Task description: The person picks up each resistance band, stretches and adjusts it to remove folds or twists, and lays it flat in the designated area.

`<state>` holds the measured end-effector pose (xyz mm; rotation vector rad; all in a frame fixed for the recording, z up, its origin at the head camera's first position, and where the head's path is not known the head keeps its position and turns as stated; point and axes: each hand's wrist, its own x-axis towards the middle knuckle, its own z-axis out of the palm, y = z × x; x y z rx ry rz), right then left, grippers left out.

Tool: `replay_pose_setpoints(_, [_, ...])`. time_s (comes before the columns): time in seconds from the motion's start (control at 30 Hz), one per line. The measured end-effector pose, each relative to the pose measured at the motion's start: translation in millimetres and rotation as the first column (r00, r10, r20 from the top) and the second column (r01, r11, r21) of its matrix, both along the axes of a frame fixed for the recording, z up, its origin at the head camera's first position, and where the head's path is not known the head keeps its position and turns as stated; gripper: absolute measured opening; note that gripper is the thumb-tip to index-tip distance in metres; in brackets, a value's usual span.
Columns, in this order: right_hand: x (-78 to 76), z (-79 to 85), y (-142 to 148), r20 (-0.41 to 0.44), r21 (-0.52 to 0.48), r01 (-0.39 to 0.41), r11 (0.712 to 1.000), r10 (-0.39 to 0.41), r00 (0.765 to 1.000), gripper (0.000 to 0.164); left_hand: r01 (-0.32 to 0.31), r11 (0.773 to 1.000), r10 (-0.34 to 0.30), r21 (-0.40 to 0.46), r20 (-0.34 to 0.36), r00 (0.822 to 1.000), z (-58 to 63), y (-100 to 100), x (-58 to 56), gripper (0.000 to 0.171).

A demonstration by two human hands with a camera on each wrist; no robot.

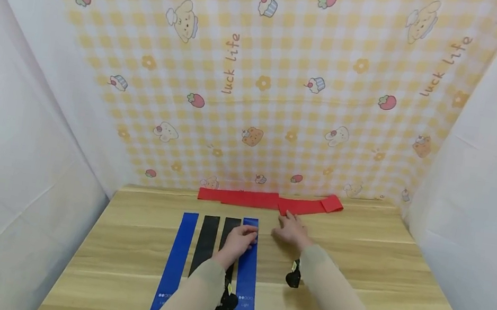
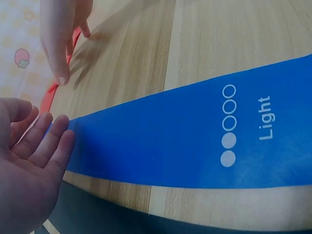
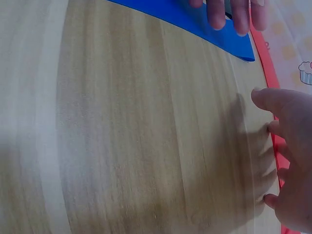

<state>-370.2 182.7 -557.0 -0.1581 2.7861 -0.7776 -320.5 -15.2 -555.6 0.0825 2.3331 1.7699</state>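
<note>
My left hand (image 1: 237,242) is over the far end of a flat blue resistance band (image 1: 246,283), its fingers loosely bent with nothing gripped. The left wrist view shows "Light" and a row of dots printed on that blue band (image 2: 146,141). Farther back, my right hand (image 1: 292,231) has its fingers spread beside the red bands (image 1: 249,198) along the table's back edge. In the right wrist view the fingertips of my right hand (image 3: 295,156) come close to the red strip (image 3: 267,63); whether they touch it I cannot tell.
Left of the near blue band lie two black bands (image 1: 208,232) and another blue band (image 1: 177,257), side by side on the wooden table (image 1: 129,244). The red row's right end (image 1: 331,204) is folded over. A checked cloth (image 1: 281,128) hangs behind; white sheets flank the table.
</note>
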Motion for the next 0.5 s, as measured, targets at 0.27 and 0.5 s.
replay_pose_setpoints(0.27, [0.4,2.6,5.3,-0.035,-0.067,-0.016,0.998,0.014,0.999,0.061,0.000,1.000,-0.001,0.022,0.039,0.999,-0.3,6.3,-4.2,0.031])
replay_pose_setpoints(0.5, [17.4,8.5,5.4,-0.054,-0.305,-0.061,0.950,0.047,0.997,0.055,-0.019,0.998,0.014,0.056,0.079,0.997,1.2,5.4,-1.8,0.034])
